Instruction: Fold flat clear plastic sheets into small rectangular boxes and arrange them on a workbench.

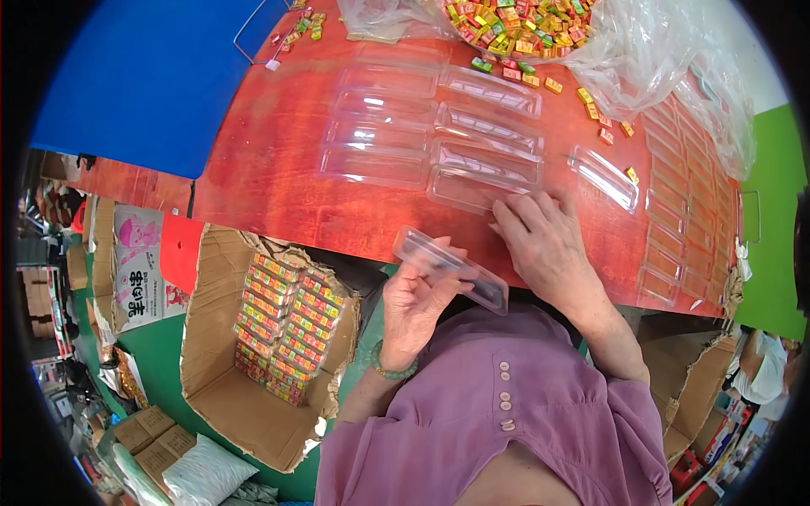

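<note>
My left hand [415,308] is closed around a clear plastic tray [468,276], long and shallow, tilted in front of my body near the table's front edge. My right hand [544,244] is over the red table [278,160], fingers apart and slightly bent. Its fingertips are by the near edge of another clear tray [472,187]; whether they touch it I cannot tell. That tray is the nearest in a column of clear trays, with a second column [375,167] to its left. One more clear tray [604,179] lies apart, beyond my right hand.
Small coloured boxes [523,29] are heaped at the far side, with loose ones scattered nearby. Clear plastic bags [641,59] lie far right, above rows of clear trays [675,211]. Below the left table edge, an open carton [253,413] holds packed rows of small boxes [287,325].
</note>
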### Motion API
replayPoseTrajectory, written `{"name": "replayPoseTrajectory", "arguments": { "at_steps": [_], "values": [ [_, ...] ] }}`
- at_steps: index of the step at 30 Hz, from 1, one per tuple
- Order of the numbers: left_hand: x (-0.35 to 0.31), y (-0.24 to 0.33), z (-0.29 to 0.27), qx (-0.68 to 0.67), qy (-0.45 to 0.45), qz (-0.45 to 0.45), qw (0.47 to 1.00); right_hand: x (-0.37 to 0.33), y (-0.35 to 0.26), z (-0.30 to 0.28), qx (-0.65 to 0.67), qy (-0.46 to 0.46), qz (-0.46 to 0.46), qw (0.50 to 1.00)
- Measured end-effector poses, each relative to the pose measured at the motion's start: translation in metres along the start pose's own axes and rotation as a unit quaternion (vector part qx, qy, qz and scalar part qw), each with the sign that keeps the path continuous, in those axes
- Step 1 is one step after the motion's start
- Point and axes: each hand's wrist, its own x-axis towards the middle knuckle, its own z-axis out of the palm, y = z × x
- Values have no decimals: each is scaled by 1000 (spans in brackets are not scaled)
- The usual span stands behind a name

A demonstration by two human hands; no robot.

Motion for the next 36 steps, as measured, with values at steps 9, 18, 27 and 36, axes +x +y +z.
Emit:
{"name": "replayPoseTrajectory", "arguments": {
  "at_steps": [9, 18, 27, 36],
  "values": [
    [-1, -10, 4, 29, 14, 47, 998, -16, -24, -28, 369, -158, 85, 912],
    [-11, 6, 8, 101, -49, 12, 994, -24, -19, -24, 614, -259, 257, 700],
    [-15, 9, -2, 64, -126, -14, 990, -28, -19, -24, 658, -255, 209, 677],
    [-17, 16, -11, 76, -159, 12, 984, -27, -24, -22, 662, -291, 217, 656]
  ]
}}
